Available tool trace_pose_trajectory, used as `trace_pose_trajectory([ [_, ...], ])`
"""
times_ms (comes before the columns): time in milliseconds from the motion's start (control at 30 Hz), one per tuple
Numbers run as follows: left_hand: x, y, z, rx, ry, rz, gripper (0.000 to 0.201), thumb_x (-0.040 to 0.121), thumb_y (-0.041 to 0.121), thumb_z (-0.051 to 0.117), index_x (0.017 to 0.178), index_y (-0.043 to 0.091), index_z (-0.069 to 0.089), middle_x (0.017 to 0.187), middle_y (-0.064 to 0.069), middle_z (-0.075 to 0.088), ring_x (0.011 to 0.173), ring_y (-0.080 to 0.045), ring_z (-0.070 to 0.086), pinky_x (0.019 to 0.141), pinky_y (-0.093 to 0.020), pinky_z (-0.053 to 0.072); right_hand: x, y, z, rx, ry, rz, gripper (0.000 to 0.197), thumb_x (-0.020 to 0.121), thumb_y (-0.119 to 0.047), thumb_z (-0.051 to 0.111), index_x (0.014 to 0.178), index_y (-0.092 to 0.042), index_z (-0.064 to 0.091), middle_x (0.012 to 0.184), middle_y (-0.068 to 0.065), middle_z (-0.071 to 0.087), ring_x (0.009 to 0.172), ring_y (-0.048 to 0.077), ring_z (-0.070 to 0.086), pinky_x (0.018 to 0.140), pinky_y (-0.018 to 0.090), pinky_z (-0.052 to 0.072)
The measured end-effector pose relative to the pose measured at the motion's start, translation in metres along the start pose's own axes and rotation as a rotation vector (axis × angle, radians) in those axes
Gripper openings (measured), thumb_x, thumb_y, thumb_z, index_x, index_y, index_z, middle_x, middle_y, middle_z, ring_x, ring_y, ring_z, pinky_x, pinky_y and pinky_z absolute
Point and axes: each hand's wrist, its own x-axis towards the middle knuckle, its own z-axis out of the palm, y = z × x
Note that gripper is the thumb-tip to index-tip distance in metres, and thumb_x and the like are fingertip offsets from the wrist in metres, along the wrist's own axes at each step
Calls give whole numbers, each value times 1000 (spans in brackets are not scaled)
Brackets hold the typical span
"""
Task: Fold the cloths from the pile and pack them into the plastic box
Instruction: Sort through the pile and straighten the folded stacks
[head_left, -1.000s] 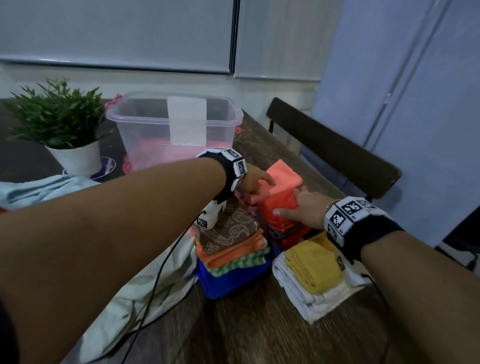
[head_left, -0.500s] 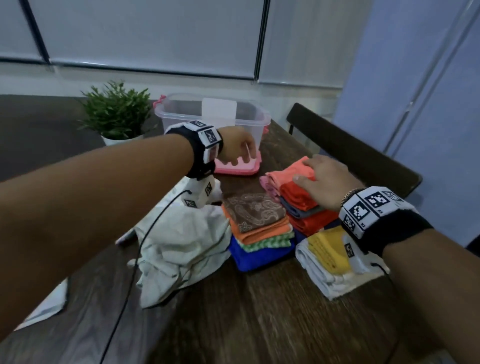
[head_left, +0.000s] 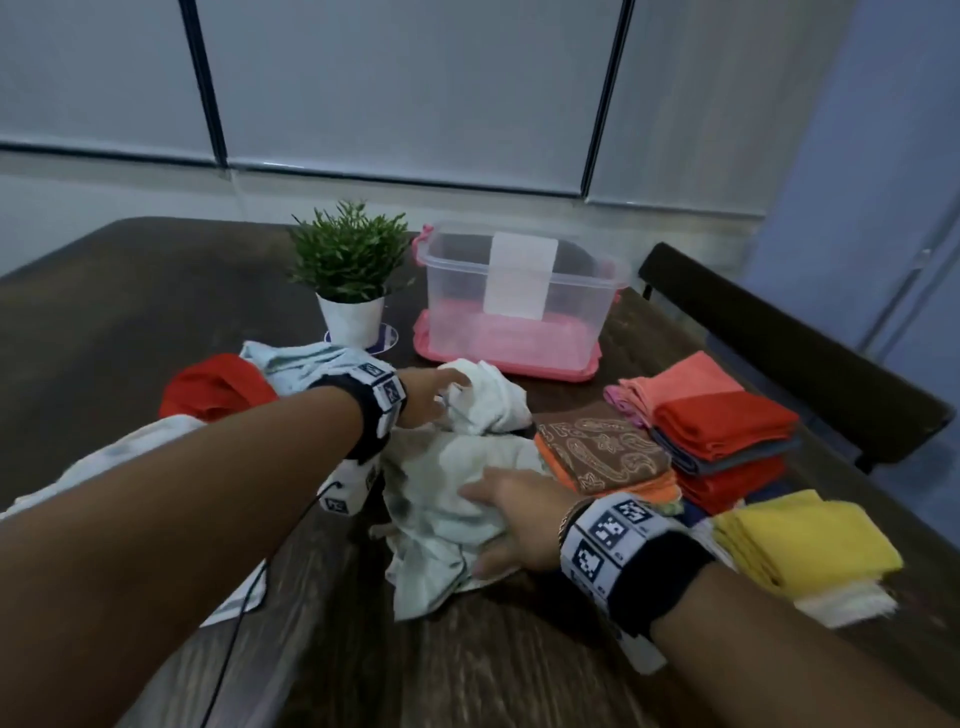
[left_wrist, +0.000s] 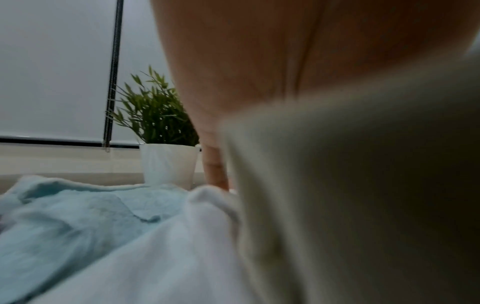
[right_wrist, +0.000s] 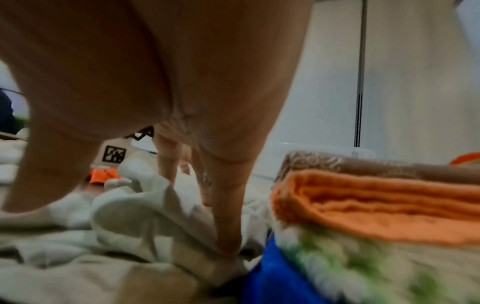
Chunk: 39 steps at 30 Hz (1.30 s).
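A crumpled white cloth (head_left: 441, 499) lies in the middle of the dark wooden table (head_left: 130, 291). My left hand (head_left: 434, 397) grips its bunched far end (head_left: 488, 400), and that fabric fills the left wrist view (left_wrist: 337, 185). My right hand (head_left: 506, 519) holds the near part, fingers on top and thumb at the edge; its fingers (right_wrist: 228, 216) dig into the folds. The clear plastic box (head_left: 519, 291) stands on a pink lid (head_left: 504, 358) at the back. A light blue cloth (head_left: 296, 358) and a red cloth (head_left: 218, 384) lie unfolded at the left.
Folded stacks sit to the right: a brown patterned cloth on orange (head_left: 602, 452), a red and coral stack (head_left: 722, 421), a yellow cloth on white (head_left: 805, 540). A potted plant (head_left: 348, 260) stands left of the box. A dark chair (head_left: 779, 338) lines the table's right edge.
My right hand left the red and coral stack and came down on the white cloth. My left hand drew back from the box and took the cloth's far end. The view swung left.
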Motion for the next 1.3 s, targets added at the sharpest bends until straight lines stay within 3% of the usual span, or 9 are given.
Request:
trace_pose_trajectory([
  [133,19,17,12,102,-87,-56,61,97,34,55,152,30,29,154,-5,37,139,-27,37,110,-31,28,19,-5,7,-187,-155,27,89,74,-35,84,148,-16,38,150,12,37,136,32,39,109,41,39],
  [300,36,26,-1,74,-91,-85,24,99,23,53,122,18,58,118,-3,56,98,-16,51,78,-22,31,44,-7,17,-324,-193,22,79,62,-42,90,126,-10,57,122,11,58,113,31,59,90,44,54],
  [400,37,17,-6,-6,126,-82,35,99,31,53,128,12,52,127,-10,57,114,-26,56,84,-29,37,51,-3,22,-324,-178,23,78,57,-43,92,120,-11,59,116,10,60,107,30,60,89,45,55],
  [667,19,12,-37,-675,605,-53,26,90,30,65,102,12,50,95,-6,59,88,-24,58,75,-34,46,54,-1,20,-334,-162,41,81,49,-51,93,115,-15,62,104,5,65,97,27,65,79,42,58],
  [767,-1,14,-50,-771,553,-6,47,82,50,69,110,13,58,103,-6,69,95,-23,67,86,-45,55,47,3,19,-268,-106,33,91,50,-55,90,127,-21,57,115,2,64,105,27,63,85,44,56],
  [867,-23,20,-60,-634,516,17,41,90,50,63,97,10,67,84,1,68,70,-11,63,65,-27,53,35,9,9,-116,-69,54,94,60,-62,81,141,-27,48,134,-1,58,117,24,58,96,41,51],
  [1033,-58,28,-69,-587,464,39,60,95,58,49,94,0,67,73,-2,55,65,-14,51,65,-27,42,6,13,-28,283,390,205,59,68,-61,78,108,-18,64,101,0,70,87,17,66,79,35,56],
  [1200,-96,48,-84,-1048,217,97,42,99,44,50,116,9,66,109,-12,71,92,-25,69,84,-38,57,-30,-6,-66,671,793,79,77,73,-53,80,133,-17,47,121,-13,59,109,8,58,96,32,49],
  [1300,-103,49,-91,-952,152,199,43,83,33,74,121,17,62,119,-15,67,102,-31,68,90,-45,55,-43,-12,-86,648,986,107,53,84,-47,72,127,-20,55,112,-9,64,98,8,59,86,28,49],
])
